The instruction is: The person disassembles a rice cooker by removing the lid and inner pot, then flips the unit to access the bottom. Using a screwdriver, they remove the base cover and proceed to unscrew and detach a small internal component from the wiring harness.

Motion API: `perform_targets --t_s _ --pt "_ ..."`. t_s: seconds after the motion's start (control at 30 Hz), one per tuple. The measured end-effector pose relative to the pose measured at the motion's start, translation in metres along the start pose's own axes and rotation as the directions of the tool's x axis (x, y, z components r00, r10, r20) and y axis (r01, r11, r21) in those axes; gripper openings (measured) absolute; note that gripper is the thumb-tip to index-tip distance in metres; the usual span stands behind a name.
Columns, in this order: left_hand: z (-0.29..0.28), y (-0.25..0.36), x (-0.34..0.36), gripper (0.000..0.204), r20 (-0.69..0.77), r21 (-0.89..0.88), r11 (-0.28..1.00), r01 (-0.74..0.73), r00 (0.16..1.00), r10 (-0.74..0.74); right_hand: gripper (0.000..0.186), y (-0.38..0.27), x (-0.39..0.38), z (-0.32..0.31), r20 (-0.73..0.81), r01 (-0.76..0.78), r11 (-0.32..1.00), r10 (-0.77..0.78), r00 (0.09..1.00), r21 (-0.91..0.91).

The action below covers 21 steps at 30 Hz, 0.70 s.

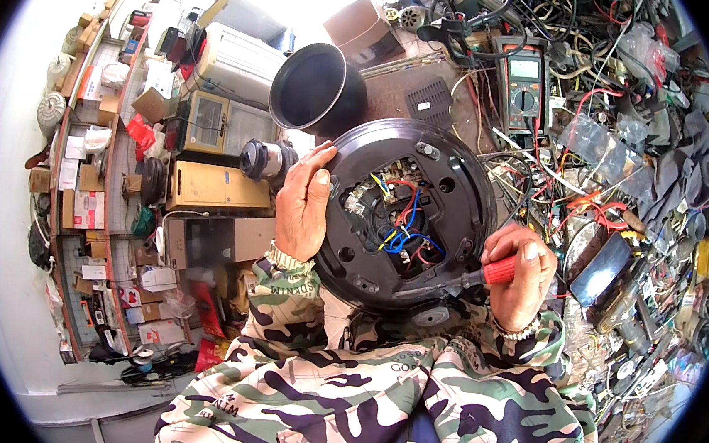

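A round black appliance [468, 205] sits in front of me with its underside facing up. Through the square opening in its middle I see blue, red and yellow-green wires [403, 238] and small metal parts. My left hand [303, 209] is against the left rim and steadies it, thumb up and fingers along the edge. In my right hand [526, 281], at the lower right rim, is a screwdriver [498, 272] with a red handle. Its shaft points left across the near part of the underside; I cannot tell whether its tip touches anything.
Beyond the appliance stand a black pot [308, 89] and a multimeter [524, 85]. A dark cylindrical part [263, 160] lies by my left hand. Cables, tools and a phone-like slab [600, 270] crowd the right side. Shelves with boxes [89, 209] line the left.
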State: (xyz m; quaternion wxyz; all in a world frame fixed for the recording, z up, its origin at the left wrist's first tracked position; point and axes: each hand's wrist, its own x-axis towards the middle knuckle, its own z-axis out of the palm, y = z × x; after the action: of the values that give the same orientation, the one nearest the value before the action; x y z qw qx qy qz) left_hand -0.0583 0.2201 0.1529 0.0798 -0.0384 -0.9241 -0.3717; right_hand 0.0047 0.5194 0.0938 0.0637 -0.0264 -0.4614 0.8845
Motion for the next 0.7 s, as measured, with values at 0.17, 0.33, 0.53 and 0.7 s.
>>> perform_targets --t_s 0.17,0.33,0.53,0.7 --pt "0.002 -0.002 -0.001 0.039 -0.004 -0.051 0.999 -0.006 1.0 0.006 0.043 0.005 -0.012 -0.013 -0.019 -0.114 0.99 0.116 0.993 0.087" --pt "0.001 -0.002 -0.002 0.041 0.014 -0.019 1.0 -0.014 1.0 0.014 0.031 0.017 -0.02 -0.02 -0.001 -0.116 0.981 0.118 0.993 0.153" --pt "0.0 0.002 -0.007 0.041 0.017 -0.016 1.0 -0.003 1.0 0.003 0.026 0.023 -0.024 -0.025 0.023 -0.182 0.953 0.182 0.983 0.244" --pt "0.0 0.0 -0.01 0.041 0.012 -0.019 1.0 -0.018 1.0 0.019 0.024 0.023 -0.024 -0.027 0.033 -0.204 0.948 0.202 0.979 0.244"
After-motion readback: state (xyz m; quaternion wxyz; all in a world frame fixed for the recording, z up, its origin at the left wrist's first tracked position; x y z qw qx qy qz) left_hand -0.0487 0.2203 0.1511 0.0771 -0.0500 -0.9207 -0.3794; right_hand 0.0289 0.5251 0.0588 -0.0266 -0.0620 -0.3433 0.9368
